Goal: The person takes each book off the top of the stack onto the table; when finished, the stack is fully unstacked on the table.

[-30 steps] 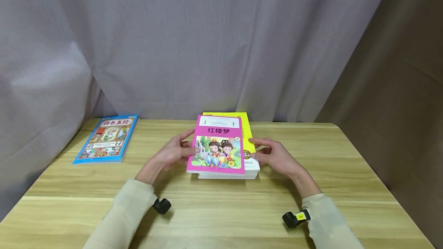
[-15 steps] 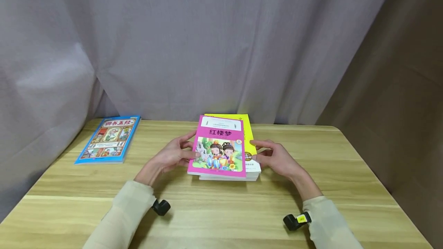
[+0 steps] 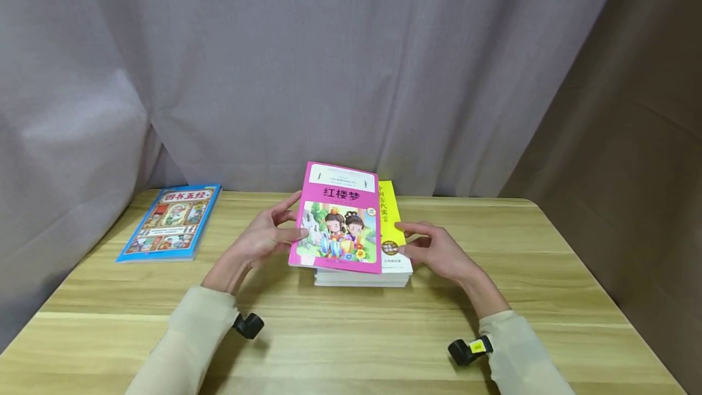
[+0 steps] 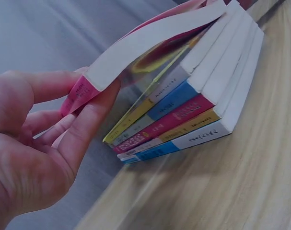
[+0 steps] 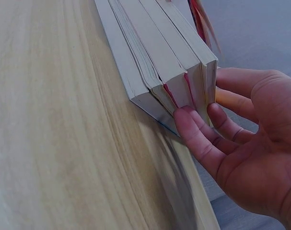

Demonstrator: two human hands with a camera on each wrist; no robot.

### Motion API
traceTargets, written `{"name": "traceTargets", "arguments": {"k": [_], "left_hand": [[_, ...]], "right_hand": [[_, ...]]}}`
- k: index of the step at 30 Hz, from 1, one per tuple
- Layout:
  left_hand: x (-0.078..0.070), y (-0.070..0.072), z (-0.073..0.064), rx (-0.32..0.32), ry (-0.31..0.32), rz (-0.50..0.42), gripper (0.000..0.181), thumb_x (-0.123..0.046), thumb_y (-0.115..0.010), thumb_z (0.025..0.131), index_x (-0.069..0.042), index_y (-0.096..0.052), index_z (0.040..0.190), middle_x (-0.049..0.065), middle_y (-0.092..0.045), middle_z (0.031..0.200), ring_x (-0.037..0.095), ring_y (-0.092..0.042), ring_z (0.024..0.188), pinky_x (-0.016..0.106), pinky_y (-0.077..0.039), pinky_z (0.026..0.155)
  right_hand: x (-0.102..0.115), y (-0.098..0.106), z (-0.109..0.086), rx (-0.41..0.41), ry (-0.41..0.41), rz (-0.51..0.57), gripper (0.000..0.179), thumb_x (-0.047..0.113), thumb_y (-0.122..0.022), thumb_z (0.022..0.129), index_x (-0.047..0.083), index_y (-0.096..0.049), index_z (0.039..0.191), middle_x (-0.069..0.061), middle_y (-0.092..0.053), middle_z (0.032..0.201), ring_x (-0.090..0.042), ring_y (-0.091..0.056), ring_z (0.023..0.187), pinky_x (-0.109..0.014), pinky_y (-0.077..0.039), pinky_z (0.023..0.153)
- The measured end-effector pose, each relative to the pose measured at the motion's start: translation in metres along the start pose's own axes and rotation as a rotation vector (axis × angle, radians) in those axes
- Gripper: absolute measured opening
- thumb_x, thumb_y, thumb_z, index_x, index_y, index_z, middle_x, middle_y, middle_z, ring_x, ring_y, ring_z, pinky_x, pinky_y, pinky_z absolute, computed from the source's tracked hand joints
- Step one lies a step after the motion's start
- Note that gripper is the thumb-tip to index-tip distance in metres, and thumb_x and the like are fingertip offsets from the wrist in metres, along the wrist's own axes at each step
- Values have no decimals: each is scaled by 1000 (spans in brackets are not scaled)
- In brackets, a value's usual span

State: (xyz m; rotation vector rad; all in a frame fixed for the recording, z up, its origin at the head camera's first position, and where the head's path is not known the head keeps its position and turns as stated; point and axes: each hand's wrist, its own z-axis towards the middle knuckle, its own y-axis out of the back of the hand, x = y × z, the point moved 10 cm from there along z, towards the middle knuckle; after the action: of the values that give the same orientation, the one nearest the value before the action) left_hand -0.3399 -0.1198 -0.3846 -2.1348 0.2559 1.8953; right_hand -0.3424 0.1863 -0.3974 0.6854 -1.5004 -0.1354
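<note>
In the head view my left hand [image 3: 267, 233] grips a pink book [image 3: 339, 224] by its left edge, thumb on the cover. The left wrist view shows the fingers around its spine [image 4: 80, 96], with that side raised off the stack and a gap below. Under it lies a stack of several books [image 4: 183, 115], topped by a yellow book [image 3: 390, 218] that the pink one partly covers. My right hand [image 3: 439, 249] holds the stack's right side. In the right wrist view its bent fingers [image 5: 198, 139] press the page edges [image 5: 169, 48], with one digit at the top cover.
A blue book [image 3: 172, 221] lies face up at the table's back left. The wooden table [image 3: 351, 334] ends at a grey curtain [image 3: 329, 66] behind the stack. Black wrist cameras [image 3: 466, 351] sit on both sleeves.
My left hand has raised the pink book off the stack and shifted it slightly left, uncovering more of the yellow book. The right hand has stayed at the stack's side.
</note>
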Motion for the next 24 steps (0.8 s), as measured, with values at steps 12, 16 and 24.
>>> {"name": "traceTargets", "arguments": {"k": [12, 16, 24], "left_hand": [[-20, 16, -8, -11, -55, -35, 91, 13, -61, 97, -22, -21, 171, 4, -58, 124, 18, -75, 94, 39, -68, 84], [-31, 25, -11, -26, -77, -30, 90, 13, -61, 98, -22, -20, 171, 3, -59, 122, 17, -75, 92, 36, -68, 80], [-51, 48, -23, -77, -115, 4, 89, 11, -62, 99, -23, -22, 171, 2, -59, 119, 13, -74, 88, 31, -68, 74]], "right_hand": [[-1, 1, -2, -10, -26, -25, 61, 25, -78, 96, 9, -58, 152, -21, -50, 155, -32, -63, 116, -30, -57, 87], [0, 1, -2, -12, -25, -26, 61, 24, -78, 97, 9, -57, 152, -21, -50, 154, -33, -63, 116, -29, -57, 87], [5, 0, -2, -5, 10, -7, 60, 21, -77, 98, 5, -56, 152, -23, -51, 153, -32, -64, 116, -30, -59, 85]]}}
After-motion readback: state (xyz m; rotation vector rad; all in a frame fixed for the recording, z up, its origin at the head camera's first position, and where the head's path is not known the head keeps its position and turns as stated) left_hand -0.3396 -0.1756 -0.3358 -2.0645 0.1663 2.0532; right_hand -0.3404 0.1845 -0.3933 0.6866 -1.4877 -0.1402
